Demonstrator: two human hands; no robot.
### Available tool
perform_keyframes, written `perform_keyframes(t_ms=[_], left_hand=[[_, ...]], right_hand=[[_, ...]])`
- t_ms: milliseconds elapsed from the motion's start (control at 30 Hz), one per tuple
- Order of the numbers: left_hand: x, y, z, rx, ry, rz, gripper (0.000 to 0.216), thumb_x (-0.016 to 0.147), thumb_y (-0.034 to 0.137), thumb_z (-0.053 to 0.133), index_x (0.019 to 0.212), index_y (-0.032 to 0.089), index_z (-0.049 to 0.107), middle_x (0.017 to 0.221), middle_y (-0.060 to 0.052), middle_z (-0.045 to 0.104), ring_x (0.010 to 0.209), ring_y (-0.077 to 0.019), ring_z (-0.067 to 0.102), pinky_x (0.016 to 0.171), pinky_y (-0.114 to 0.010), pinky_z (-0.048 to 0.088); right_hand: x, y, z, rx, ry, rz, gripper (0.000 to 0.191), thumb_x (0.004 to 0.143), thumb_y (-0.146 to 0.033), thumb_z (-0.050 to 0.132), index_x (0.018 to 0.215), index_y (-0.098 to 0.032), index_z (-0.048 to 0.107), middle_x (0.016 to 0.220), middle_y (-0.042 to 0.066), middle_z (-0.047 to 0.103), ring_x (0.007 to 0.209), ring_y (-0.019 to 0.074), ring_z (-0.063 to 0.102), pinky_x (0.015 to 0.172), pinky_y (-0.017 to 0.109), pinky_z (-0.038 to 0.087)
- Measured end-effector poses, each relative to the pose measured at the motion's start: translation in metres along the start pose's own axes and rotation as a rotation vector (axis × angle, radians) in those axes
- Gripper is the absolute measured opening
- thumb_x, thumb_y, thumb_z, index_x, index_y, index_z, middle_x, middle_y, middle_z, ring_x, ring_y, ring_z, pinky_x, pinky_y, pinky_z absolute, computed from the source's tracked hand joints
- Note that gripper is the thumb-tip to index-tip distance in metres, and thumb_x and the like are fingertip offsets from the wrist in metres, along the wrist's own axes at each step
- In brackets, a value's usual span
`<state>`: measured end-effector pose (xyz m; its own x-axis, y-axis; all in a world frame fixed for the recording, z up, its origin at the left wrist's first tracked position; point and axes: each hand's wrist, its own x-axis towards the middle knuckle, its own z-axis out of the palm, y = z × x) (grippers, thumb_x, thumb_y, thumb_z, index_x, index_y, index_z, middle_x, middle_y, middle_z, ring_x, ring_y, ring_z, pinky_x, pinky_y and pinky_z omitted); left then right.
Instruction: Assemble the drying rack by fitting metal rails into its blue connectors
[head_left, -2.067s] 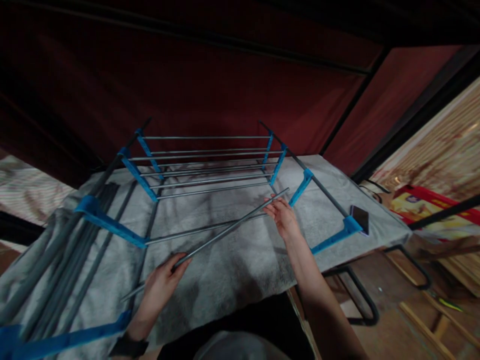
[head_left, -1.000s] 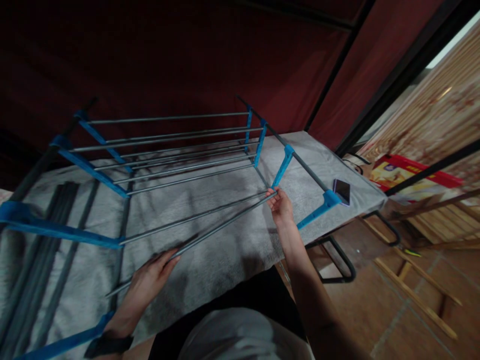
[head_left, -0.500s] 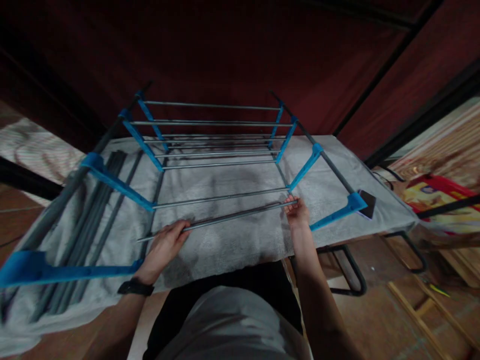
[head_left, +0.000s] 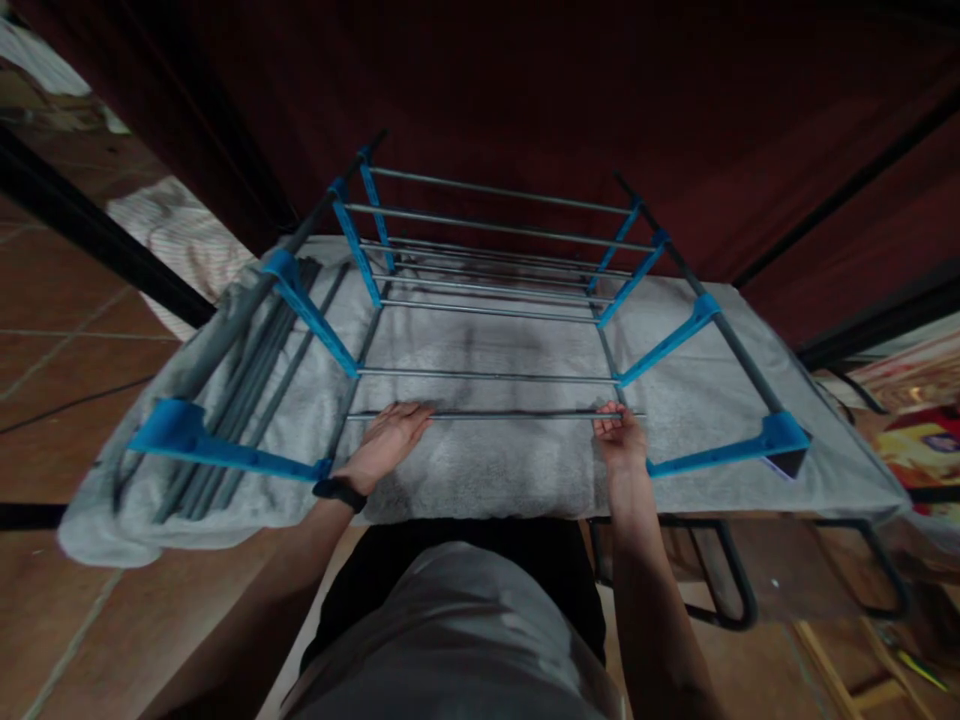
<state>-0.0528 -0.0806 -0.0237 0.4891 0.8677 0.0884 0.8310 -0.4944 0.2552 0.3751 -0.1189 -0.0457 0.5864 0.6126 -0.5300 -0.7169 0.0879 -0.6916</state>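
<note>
A thin grey metal rod [head_left: 517, 415] lies crosswise in front of me, held near both ends. My left hand [head_left: 396, 435] is closed over its left part, the back of the hand facing up. My right hand [head_left: 621, 432] grips the rod near its right end, palm up with curled fingers; a short tip sticks out beyond. Around the rod stands a partly assembled rack of grey tubes [head_left: 739, 350] and blue plastic brackets [head_left: 666, 340]. Another crossbar [head_left: 487, 376] runs between two brackets just behind the held rod.
Several loose grey tubes [head_left: 251, 385] lie at the left on the grey cloth [head_left: 480, 465] covering the table. A dark phone-like object [head_left: 789, 463] sits under the right front bracket. Dark red panels [head_left: 487, 90] stand behind. A black metal frame [head_left: 724, 580] is below at the right.
The rod has gone from slanted to nearly level across the rack, its left end moving away from me. Both hands still hold it. The view has shifted to the left.
</note>
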Motion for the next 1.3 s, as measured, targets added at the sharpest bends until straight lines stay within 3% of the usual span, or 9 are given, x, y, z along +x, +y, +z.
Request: perform_keyframes(t_ms=[233, 600, 1000, 1300], left_hand=[[-0.002, -0.008, 0.006, -0.012, 0.007, 0.045, 0.035, 0.101, 0.035, 0.043, 0.121, 0.019, 0.068, 0.116, -0.013, 0.069, 0.112, -0.0264, 0.062, 0.102, -0.042, 0.047], [-0.008, -0.013, 0.009, 0.168, 0.112, -0.122, 0.033, 0.101, 0.03, 0.039, 0.115, 0.017, 0.066, 0.111, -0.014, 0.067, 0.107, -0.0299, 0.057, 0.099, -0.049, 0.04], [-0.004, -0.012, 0.015, 0.249, 0.05, -0.17, 0.035, 0.096, 0.014, 0.039, 0.119, 0.014, 0.065, 0.112, -0.017, 0.065, 0.11, -0.0324, 0.055, 0.099, -0.05, 0.036], [-0.005, -0.01, 0.017, 0.245, 0.062, -0.172, 0.038, 0.098, 0.014, 0.035, 0.123, 0.012, 0.063, 0.113, -0.017, 0.064, 0.112, -0.0323, 0.054, 0.101, -0.049, 0.035]], right_hand=[[-0.003, 0.004, -0.008, 0.029, -0.014, -0.049, 0.01, 0.087, -0.014, 0.057, 0.081, -0.022, 0.059, 0.075, -0.006, 0.069, 0.065, 0.0073, 0.068, 0.071, 0.021, 0.059], [0.007, 0.002, -0.015, 0.029, -0.059, -0.065, 0.012, 0.088, -0.018, 0.056, 0.078, -0.022, 0.061, 0.078, -0.003, 0.07, 0.073, 0.0088, 0.07, 0.083, 0.025, 0.06], [0.004, 0.01, -0.018, -0.007, -0.151, -0.077, 0.01, 0.086, -0.013, 0.059, 0.085, -0.02, 0.066, 0.095, 0.001, 0.074, 0.09, 0.0102, 0.072, 0.097, 0.029, 0.058], [-0.002, 0.018, -0.019, 0.039, -0.178, -0.107, 0.009, 0.093, -0.015, 0.062, 0.086, -0.018, 0.067, 0.089, 0.0, 0.074, 0.085, 0.0079, 0.072, 0.096, 0.025, 0.057]])
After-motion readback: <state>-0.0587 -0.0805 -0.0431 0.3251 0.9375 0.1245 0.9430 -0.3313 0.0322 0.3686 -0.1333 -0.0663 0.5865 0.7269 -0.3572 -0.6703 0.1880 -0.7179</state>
